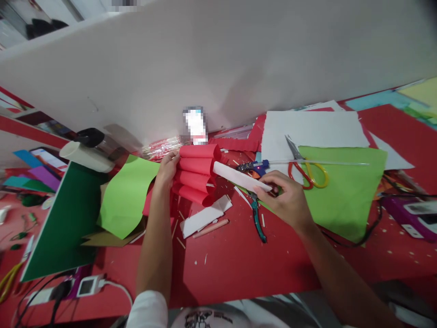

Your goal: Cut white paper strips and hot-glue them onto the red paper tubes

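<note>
My left hand (167, 169) grips the left side of a stack of red rolled paper loops (195, 175), held just above the red table (239, 259). My right hand (286, 196) pinches the near end of a white paper strip or tube (239, 176), whose far end reaches into the red loops. Both hands are closed on what they hold. Just behind the white strip lies a blue glue gun (254, 166) with a clear glue stick pointing right.
Red-and-yellow scissors (305, 168) rest on light green paper (344, 191) and white sheets (314, 127). Teal pliers (256, 214), a white scrap (205, 216), another green sheet (126, 196) and a dark green board (64, 218) lie around. A white partition (218, 68) stands behind.
</note>
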Tool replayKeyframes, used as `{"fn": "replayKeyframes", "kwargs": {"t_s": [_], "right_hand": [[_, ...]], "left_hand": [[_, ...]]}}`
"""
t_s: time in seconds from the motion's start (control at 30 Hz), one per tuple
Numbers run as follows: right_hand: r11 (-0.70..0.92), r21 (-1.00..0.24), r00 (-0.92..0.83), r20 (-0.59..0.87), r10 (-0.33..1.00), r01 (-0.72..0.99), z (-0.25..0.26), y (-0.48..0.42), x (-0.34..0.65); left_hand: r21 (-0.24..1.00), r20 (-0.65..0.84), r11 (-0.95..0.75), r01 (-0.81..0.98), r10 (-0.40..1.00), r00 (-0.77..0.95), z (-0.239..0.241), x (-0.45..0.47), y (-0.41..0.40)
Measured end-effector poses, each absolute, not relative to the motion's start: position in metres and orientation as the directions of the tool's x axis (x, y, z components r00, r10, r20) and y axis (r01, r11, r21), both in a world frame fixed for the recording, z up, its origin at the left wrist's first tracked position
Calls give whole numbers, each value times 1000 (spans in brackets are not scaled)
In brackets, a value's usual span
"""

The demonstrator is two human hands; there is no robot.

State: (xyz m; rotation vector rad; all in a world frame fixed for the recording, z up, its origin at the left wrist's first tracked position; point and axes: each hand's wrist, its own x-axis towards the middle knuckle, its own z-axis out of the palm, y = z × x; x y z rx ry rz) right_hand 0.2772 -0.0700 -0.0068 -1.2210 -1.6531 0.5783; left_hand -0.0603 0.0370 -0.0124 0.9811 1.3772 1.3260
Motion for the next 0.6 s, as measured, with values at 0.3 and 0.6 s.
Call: {"fn": "replayKeyframes", "kwargs": {"t_s": [0.3,0.6], "right_hand": [[262,-825,-121,233,965,501,12,-60,287],[344,-757,-224,262,939,556,20,-48,287]], "left_hand": [[995,-43,66,79,963,-265,-11,-58,37],[983,-8,50,175,973,-232,-8,-55,36]]}}
